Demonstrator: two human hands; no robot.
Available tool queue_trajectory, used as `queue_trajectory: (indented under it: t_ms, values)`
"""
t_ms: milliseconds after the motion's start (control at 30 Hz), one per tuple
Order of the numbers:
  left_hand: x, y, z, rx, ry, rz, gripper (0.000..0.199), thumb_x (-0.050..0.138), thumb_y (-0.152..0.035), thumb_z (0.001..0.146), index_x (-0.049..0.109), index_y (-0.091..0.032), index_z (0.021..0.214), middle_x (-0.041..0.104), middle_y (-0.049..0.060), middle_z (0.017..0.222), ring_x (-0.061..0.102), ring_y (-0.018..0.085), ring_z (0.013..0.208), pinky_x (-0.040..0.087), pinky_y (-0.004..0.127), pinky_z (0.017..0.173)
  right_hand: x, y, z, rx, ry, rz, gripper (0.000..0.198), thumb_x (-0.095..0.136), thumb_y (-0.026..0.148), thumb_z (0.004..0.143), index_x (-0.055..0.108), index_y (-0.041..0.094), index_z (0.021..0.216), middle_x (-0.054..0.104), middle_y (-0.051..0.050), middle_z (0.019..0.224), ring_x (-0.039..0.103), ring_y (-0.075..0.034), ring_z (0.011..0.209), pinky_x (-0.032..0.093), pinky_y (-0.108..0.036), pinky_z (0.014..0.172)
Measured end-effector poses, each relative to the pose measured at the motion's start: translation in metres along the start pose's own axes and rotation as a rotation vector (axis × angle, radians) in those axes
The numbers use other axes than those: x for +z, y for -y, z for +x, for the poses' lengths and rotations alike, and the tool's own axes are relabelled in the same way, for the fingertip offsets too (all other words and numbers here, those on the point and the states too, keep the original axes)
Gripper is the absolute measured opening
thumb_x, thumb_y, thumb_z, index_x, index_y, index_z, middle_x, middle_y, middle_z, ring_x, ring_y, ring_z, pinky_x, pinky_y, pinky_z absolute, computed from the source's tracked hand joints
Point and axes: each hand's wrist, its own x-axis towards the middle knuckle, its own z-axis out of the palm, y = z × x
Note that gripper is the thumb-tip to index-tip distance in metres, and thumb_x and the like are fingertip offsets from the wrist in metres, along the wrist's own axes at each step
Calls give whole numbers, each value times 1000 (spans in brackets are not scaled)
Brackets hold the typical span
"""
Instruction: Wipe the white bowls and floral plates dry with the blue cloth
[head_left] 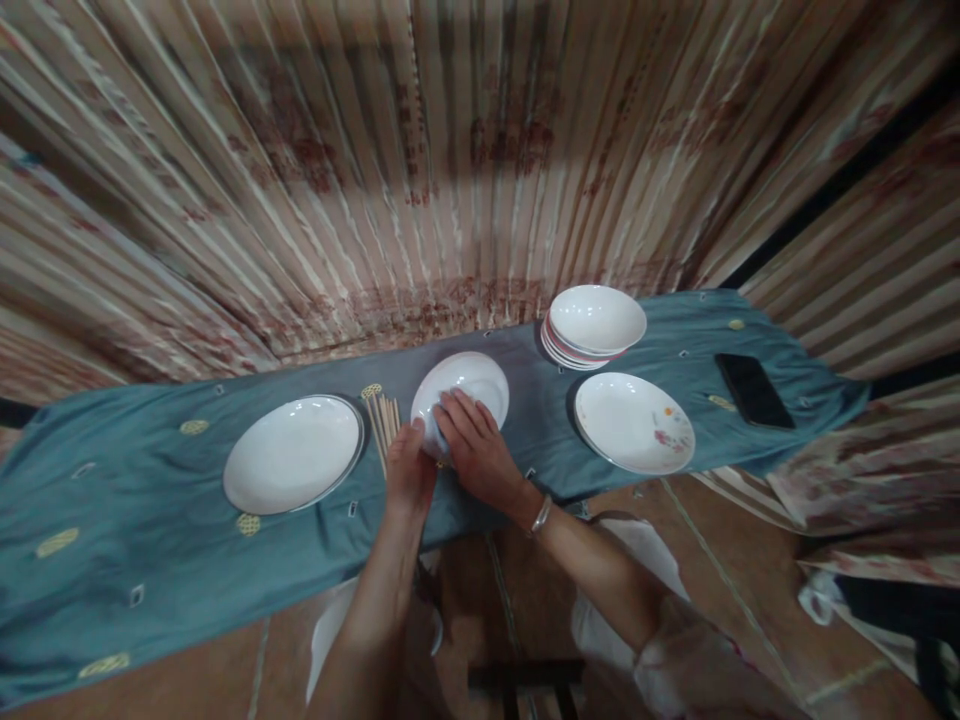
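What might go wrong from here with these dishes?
The white plate could slip: the left hand holds its rim while the right hand presses a pale cloth to it. The left hand might also bump the chopsticks beside it. The floral plate sits near the front edge of the table, so a knock could drop it.

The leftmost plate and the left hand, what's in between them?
In the head view, thin wooden sticks lie between the leftmost plate and the left hand.
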Motion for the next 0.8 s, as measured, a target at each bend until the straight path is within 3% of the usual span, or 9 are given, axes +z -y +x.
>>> queue_trajectory:
  t_ms: [267, 467, 800]
  values:
    - [0, 2, -1, 13, 59, -1, 24, 79, -29, 71, 71, -14, 87, 75, 7, 92, 67, 24, 103, 51, 34, 92, -9, -20, 9, 125, -43, 13, 58, 31, 13, 95, 26, 8, 153, 33, -19, 157, 9, -25, 153, 23, -53, 121]
    - [0, 2, -2, 23, 63, 19, 24, 78, -32, 71, 71, -15, 88, 75, 8, 91, 65, 27, 111, 52, 36, 93, -4, -33, 5, 234, -94, 121, 62, 29, 16, 96, 15, 11, 156, 25, -17, 160, 16, -25, 152, 25, -53, 121]
    - [-4, 3, 4, -4, 2, -15, 30, 80, -32, 69, 71, -15, 92, 76, 8, 96, 65, 28, 112, 54, 37, 93, 16, -36, -21, 439, -153, 294, 55, 24, 27, 102, 19, 10, 155, 28, -20, 158, 23, -23, 150, 28, -51, 121]
